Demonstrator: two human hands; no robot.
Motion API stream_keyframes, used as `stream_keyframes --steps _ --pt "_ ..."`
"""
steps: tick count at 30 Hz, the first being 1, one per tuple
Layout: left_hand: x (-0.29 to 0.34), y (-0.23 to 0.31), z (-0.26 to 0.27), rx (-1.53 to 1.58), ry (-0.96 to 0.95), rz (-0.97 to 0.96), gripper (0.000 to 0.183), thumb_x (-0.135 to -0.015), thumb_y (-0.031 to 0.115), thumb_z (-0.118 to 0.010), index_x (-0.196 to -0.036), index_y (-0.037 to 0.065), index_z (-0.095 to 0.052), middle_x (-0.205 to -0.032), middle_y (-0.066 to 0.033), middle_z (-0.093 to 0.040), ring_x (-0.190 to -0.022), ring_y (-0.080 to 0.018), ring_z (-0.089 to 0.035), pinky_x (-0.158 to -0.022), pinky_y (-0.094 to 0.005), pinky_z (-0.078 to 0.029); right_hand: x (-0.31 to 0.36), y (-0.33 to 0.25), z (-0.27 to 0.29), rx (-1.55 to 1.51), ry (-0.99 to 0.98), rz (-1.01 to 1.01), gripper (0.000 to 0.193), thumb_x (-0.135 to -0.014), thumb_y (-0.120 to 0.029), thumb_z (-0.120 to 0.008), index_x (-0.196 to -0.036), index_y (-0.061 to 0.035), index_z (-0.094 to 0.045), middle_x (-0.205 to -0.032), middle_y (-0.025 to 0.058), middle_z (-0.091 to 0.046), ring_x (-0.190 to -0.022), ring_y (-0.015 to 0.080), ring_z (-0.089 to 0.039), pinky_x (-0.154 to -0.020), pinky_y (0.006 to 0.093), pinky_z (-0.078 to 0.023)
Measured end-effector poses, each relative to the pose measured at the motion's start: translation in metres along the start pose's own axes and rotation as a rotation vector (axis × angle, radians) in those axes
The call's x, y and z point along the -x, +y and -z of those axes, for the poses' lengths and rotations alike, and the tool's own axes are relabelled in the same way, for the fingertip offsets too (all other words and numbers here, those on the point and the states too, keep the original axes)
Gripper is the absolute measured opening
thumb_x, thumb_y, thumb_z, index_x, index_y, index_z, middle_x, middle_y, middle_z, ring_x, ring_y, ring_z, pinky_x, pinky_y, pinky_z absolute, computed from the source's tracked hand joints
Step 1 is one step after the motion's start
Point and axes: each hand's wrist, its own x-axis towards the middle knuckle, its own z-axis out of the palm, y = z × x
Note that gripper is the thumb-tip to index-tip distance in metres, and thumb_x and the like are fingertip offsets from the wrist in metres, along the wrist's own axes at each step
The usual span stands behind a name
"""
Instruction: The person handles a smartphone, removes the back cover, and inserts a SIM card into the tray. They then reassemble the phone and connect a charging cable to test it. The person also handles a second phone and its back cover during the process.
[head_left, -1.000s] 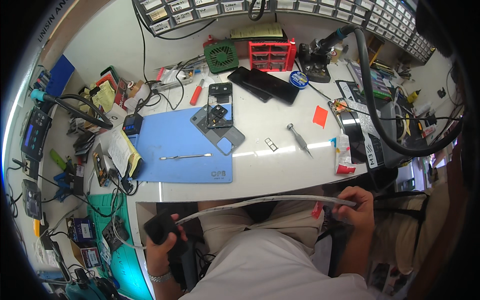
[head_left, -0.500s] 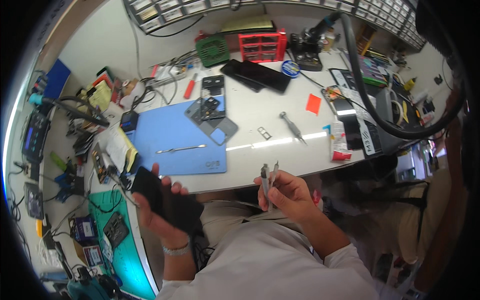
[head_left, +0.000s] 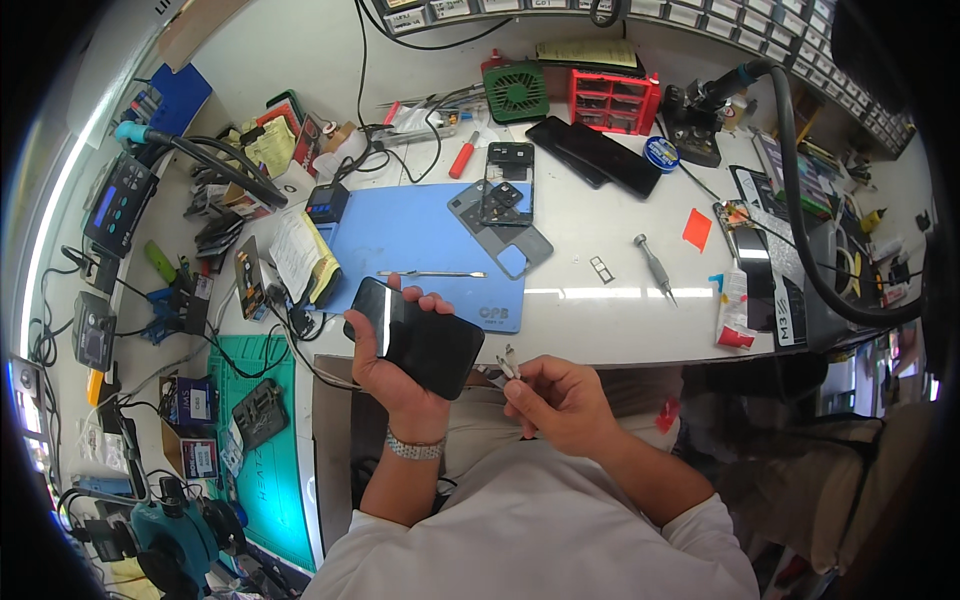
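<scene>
My left hand (head_left: 395, 385) is wrapped around a black smartphone (head_left: 430, 345), its dark glossy face up and tilted over the bench's front edge. The fingertips show along the phone's far side and the thumb lies at its left side. My right hand (head_left: 570, 405) pinches what look like small white cable plugs (head_left: 508, 363) with metal tips, close to the phone's lower right corner but apart from it. Their far ends are hidden. Beyond the phone, a thin metal pry tool (head_left: 440, 274) lies on the blue mat (head_left: 400, 235).
An opened phone (head_left: 510, 165) and a loose back cover (head_left: 525, 250) lie at the mat's right edge. A screwdriver (head_left: 655, 268), a SIM tray (head_left: 601, 270) and two black phones (head_left: 620, 165) lie farther right. A green mat (head_left: 270, 490) is at left.
My left hand has brought the phone closer to my right hand and steadied it. The plugs now point toward the phone instead of upright. The whole view has shifted.
</scene>
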Motion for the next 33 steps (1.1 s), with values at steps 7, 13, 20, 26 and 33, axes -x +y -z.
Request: stream_keyframes --steps 7,13,20,26,33 --pt "-0.001 -0.004 -0.001 0.000 0.012 0.025 0.066 -0.107 0.055 -0.064 -0.143 0.000 -0.055 -0.113 -0.0118 -0.065 -0.101 -0.0269 -0.061 -0.097 -0.0452 -0.053 0.002 -0.005 0.001 -0.026 -0.091 -0.079 0.034 -0.118 -0.028 -0.054 -0.109 0.0009 -0.070 -0.084 0.0068 -0.074 -0.063 0.0095 -0.065 -0.057 0.0241 -0.049" --pt "0.003 -0.009 0.003 -0.098 -0.036 0.036 0.069 -0.108 0.059 -0.060 -0.150 0.004 -0.051 -0.113 -0.0099 -0.064 -0.101 -0.0271 -0.061 -0.095 -0.0474 -0.052 -0.003 -0.014 -0.001 -0.006 -0.095 -0.195 0.038 -0.118 -0.030 -0.052 -0.104 0.0000 -0.072 -0.076 0.0064 -0.073 -0.061 0.0125 -0.068 -0.056 0.0248 -0.048" --pt "0.006 -0.011 0.007 -0.086 -0.123 -0.009 0.074 -0.107 0.059 -0.061 -0.158 0.008 -0.047 -0.116 -0.0086 -0.063 -0.101 -0.0264 -0.060 -0.096 -0.0482 -0.050 -0.004 -0.007 0.003 -0.169 -0.129 -0.243 0.044 -0.118 -0.036 -0.052 -0.100 0.0002 -0.068 -0.074 0.0074 -0.072 -0.059 0.0145 -0.069 -0.054 0.0273 -0.050" --pt "0.005 -0.013 0.009 -0.096 -0.113 -0.043 0.077 -0.106 0.061 -0.062 -0.159 0.008 -0.045 -0.116 -0.0084 -0.063 -0.102 -0.0265 -0.060 -0.096 -0.0482 -0.050 -0.003 -0.001 0.005 -0.284 -0.126 -0.269 0.045 -0.118 -0.038 -0.052 -0.099 0.0001 -0.068 -0.071 0.0089 -0.071 -0.056 0.0171 -0.068 -0.053 0.0290 -0.050" --pt "0.005 -0.014 0.012 -0.107 -0.128 -0.056 0.078 -0.105 0.062 -0.062 -0.161 0.010 -0.043 -0.117 -0.0083 -0.063 -0.102 -0.0270 -0.061 -0.096 -0.0484 -0.051 -0.005 0.002 0.007 -0.308 -0.120 -0.301 0.044 -0.117 -0.038 -0.054 -0.099 -0.0005 -0.068 -0.069 0.0082 -0.070 -0.054 0.0172 -0.067 -0.051 0.0296 -0.049"
